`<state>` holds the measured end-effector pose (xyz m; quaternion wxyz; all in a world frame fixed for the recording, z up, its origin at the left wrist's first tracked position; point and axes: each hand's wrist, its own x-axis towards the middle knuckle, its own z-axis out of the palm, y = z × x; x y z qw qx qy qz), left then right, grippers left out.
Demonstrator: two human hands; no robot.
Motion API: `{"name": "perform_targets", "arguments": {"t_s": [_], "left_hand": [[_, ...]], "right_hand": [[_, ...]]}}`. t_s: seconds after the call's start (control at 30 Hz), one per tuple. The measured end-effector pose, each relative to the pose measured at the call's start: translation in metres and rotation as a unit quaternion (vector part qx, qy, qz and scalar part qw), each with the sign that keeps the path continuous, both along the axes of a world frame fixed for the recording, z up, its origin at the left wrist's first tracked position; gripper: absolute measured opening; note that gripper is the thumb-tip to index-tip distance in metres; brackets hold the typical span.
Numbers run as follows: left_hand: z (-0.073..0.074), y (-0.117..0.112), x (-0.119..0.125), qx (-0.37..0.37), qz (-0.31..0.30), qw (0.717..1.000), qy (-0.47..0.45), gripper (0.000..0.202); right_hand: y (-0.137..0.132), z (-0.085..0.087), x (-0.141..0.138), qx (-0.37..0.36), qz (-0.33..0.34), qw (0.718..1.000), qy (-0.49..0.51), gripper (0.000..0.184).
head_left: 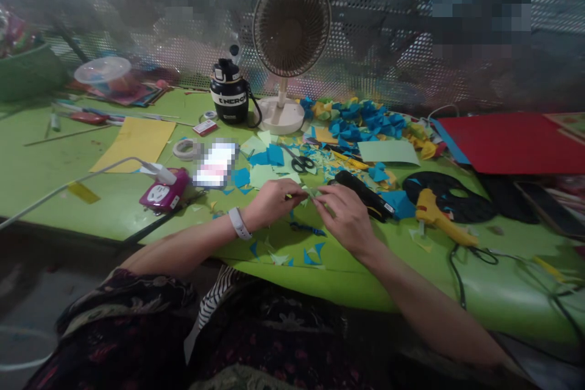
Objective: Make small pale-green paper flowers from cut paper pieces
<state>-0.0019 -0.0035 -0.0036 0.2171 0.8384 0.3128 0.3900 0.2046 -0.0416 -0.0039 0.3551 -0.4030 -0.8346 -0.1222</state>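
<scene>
Both hands meet just past the near edge of the green table [55,177]. From my feed, the left hand [274,198] and right hand [347,213] each pinch one end of a small pale green paper piece [313,194], held between fingertips just above the tabletop. A white wristband [239,222] sits on the left wrist.

For containers, I see a clear plastic tub [103,70] at the far left, but I cannot tell what it holds. A green basket [27,73] sits beside it with bright items I cannot make out. A black bottle [230,94] stands near the fan [290,42].

The table's near edge curves just below the hands, with blue scraps [313,253] scattered along it. Open green surface lies to the left, between a yellow sheet [134,140] and a magenta power strip [164,192]. To the right it is crowded: a black tool [365,195] just beyond the right hand, then a yellow glue gun [436,216]. Scissors [299,161] lie behind the hands, with a heap of blue folded paper [361,119] farther back and a red sheet [512,143] far right.

On the bottle I can read "ENERG"; the rest is hidden.
</scene>
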Motion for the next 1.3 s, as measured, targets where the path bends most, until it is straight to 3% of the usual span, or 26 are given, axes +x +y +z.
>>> {"name": "perform_targets", "arguments": {"t_s": [0.3, 0.47, 0.6, 0.73, 0.9, 1.03, 1.3], "left_hand": [[-0.001, -0.001, 0.001, 0.026, -0.013, 0.999, -0.024, 0.012], [0.015, -0.005, -0.004, 0.115, 0.03, 0.989, -0.09, 0.024], [0.023, -0.002, -0.011, 0.1, 0.042, 0.989, -0.099, 0.028], [0.018, 0.003, -0.012, 0.102, 0.026, 0.992, -0.062, 0.029], [0.012, 0.006, -0.009, 0.124, 0.028, 0.988, -0.085, 0.021], [0.01, 0.004, -0.005, 0.104, 0.008, 0.99, -0.097, 0.012], [0.005, 0.006, -0.006, 0.094, -0.023, 0.991, -0.089, 0.012]], "right_hand": [[0.001, 0.0, 0.0, -0.007, 0.009, 1.0, 0.014, 0.017], [0.004, 0.01, 0.005, -0.024, -0.001, 0.994, 0.102, 0.016], [0.005, 0.017, 0.006, -0.014, -0.011, 0.986, 0.169, 0.015], [0.004, 0.017, 0.004, -0.021, 0.006, 0.979, 0.201, 0.012], [0.005, 0.014, 0.001, -0.022, 0.021, 0.968, 0.248, 0.011], [0.006, 0.013, -0.001, -0.026, 0.037, 0.964, 0.261, 0.01], [0.009, 0.012, -0.001, -0.047, 0.035, 0.966, 0.253, 0.013]]}}
